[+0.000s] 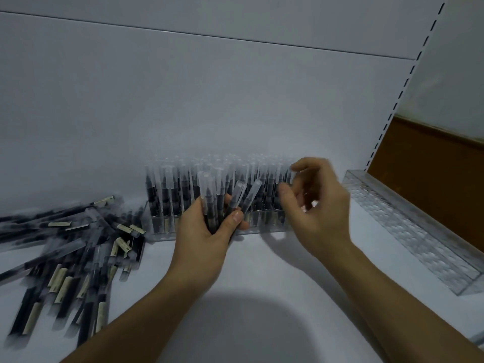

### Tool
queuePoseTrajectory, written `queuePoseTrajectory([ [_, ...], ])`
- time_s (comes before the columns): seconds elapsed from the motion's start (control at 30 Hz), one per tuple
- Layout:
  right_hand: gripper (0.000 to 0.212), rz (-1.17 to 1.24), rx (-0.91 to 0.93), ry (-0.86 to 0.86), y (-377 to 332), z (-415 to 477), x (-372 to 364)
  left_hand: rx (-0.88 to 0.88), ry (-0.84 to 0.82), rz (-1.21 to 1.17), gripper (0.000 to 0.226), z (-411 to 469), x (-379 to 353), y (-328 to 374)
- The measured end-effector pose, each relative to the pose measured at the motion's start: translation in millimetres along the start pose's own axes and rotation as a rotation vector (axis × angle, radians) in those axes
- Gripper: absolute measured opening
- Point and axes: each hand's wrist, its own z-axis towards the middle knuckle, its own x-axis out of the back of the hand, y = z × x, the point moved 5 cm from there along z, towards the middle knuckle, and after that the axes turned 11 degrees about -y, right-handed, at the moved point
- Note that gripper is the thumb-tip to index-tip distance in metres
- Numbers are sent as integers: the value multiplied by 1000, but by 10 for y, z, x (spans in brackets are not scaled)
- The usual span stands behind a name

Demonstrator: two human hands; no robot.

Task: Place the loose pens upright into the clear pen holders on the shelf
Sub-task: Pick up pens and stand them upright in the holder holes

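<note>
At frame centre the left hand (209,224) grips a bundle of capped pens (222,203), light, stiff, probably slippery, best pinched mid-barrel, while the right hand (317,205) hovers loosely curled, empty.

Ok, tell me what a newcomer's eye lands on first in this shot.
First, the left hand at centre, gripping a bundle of pens in front of the clear holder packed with upright pens against the back wall. Next, the heap of loose pens sprawled on the shelf at left. Then the blurred right hand, fingers loose by the holder's right end, and the empty holder angled at far right.
</note>
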Motion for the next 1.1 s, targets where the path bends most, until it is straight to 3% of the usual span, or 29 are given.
queuePoseTrajectory([
  [0.13, 14, 355, -155, -324, 58, -48, -346, -39, -46, 67, 19, -9, -37, 17],
  [0.23, 5, 429, -163, -386, 70, -43, -364, -49, -72, 47, 22, -3, -38, 45],
  [0.43, 15, 563, -220, -203, 95, 73, -115, 24, -98, 95, 15, 5, -10, -28],
  [0.6, 13, 695, -257, 1, 192, 164, 182, 46, -95, 142, 15, 6, 5, -122],
  [0.8, 13, 769, -342, 125, 289, 203, 388, 43, -102, 117, 15, -21, -43, -98],
  [1.0, 11, 424, -296, 198, 397, 213, 582, -62, -94, 128, 25, -42, -66, 21],
  [1.1, 15, 315, -312, 134, 456, 207, 591, -71, -107, 145, 14, -40, -76, 61],
])
